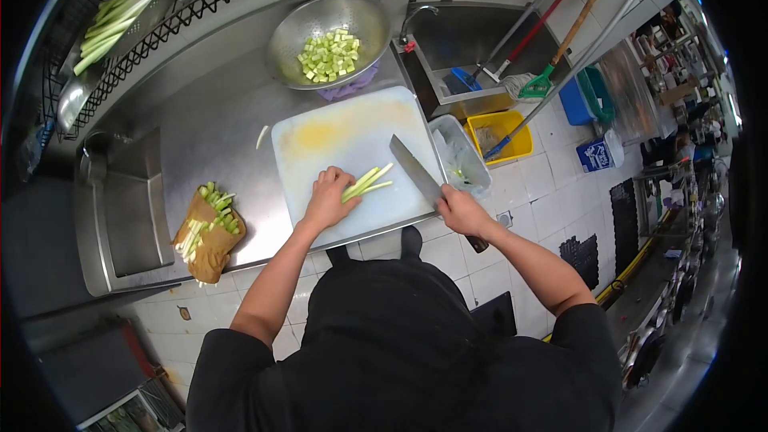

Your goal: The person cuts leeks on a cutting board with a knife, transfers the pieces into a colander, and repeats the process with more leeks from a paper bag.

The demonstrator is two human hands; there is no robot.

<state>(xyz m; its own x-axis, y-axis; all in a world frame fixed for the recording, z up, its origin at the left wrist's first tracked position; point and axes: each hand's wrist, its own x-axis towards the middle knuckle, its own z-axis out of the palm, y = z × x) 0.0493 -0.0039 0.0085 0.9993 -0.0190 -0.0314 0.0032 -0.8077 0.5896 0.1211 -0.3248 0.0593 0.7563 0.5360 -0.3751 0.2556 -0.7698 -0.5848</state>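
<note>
On white cutting board (376,124), left hand (327,196) holds green stalks (372,181); right hand (462,211) grips knife (416,168) alongside. Even cutting calls for aligned ends, curled left grip.

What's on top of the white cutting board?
The cutting board bears a yellow stain and green stalks, their left ends hidden by the left hand. The right hand holds a knife over it, covering the surface beneath.
</note>
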